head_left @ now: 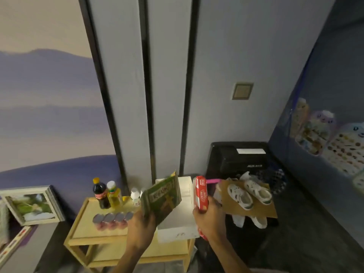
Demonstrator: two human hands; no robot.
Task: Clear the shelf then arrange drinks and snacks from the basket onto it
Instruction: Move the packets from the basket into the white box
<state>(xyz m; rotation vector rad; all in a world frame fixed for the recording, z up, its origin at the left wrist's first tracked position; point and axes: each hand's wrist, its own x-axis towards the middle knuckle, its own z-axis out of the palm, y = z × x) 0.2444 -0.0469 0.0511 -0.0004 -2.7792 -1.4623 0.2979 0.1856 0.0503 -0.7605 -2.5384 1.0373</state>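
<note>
A low wooden shelf [80, 227] stands below me. On its top sit a dark cola bottle [100, 194], a yellow drink bottle [114, 195], a small white bottle [135, 196] and a row of several cans [113, 220]. My left hand [140, 226] grips a green snack packet [162, 199] above the shelf's right part. My right hand [209, 218] grips a red snack packet [200, 196], held upright beside the shelf's right edge. A white box [177, 230] sits on the right end of the shelf, between my hands.
A black appliance [236, 156] stands at the right by the wall. A cardboard sheet [254, 210] carries white shoes [249, 194] in front of it. A framed picture [29, 204] leans at the left. A pink handle [213, 180] shows behind the red packet.
</note>
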